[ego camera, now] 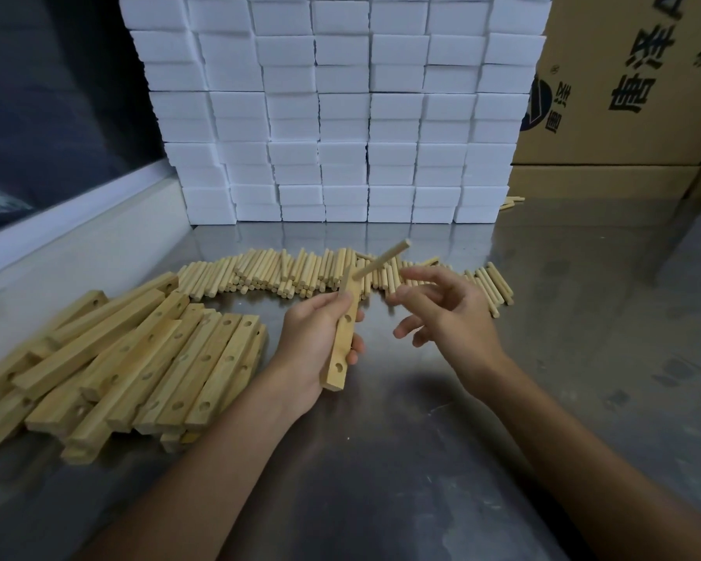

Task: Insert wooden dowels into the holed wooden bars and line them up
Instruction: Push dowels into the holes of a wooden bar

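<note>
Left hand [316, 342] grips holed bar [343, 342] above desk [421, 439] centre, one dowel [383, 259] seated near its top, pointing to 2 o'clock. Right hand [450, 317] loosely spread, holding nothing. Dowel pile [300, 273] at 12 o'clock; bar stack [118, 366] at 9.

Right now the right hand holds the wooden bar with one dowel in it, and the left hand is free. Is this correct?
Not quite: the hands are swapped. In the head view, the left hand holds the wooden bar with one dowel in it, and the right hand is free.
</note>
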